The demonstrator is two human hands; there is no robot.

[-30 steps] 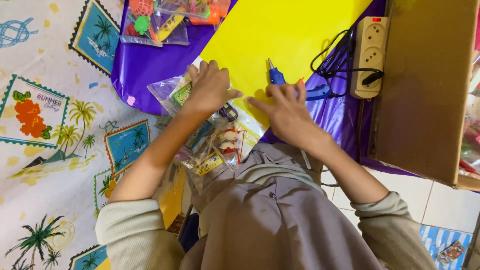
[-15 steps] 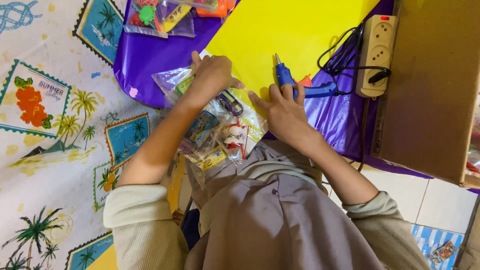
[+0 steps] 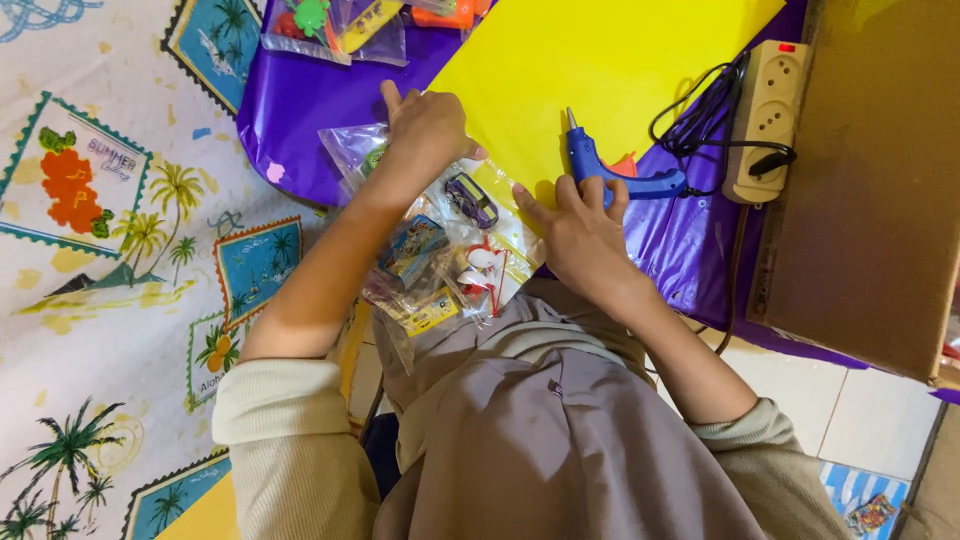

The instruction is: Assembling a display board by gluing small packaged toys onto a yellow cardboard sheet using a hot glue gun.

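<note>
A large yellow paper sheet (image 3: 600,60) lies on a purple plastic sheet (image 3: 300,110). My left hand (image 3: 425,125) presses on clear toy packets (image 3: 440,250) at the yellow sheet's lower left corner. My right hand (image 3: 575,230) rests flat on the sheet's lower edge, fingers spread. Its fingertips lie just beside a blue glue gun (image 3: 610,175) that lies on the sheet, nozzle pointing away from me. The packets hold small colourful toys and spill toward my lap.
A cream power strip (image 3: 765,110) with a black cable (image 3: 700,120) lies right of the glue gun. A brown cardboard box (image 3: 880,190) stands at the right. More toy packets (image 3: 340,25) lie at the top. A patterned mat (image 3: 110,250) covers the left.
My left hand has stayed on the packets while my right hand has slid slightly along the yellow sheet's edge near the glue gun. The view has shifted a little.
</note>
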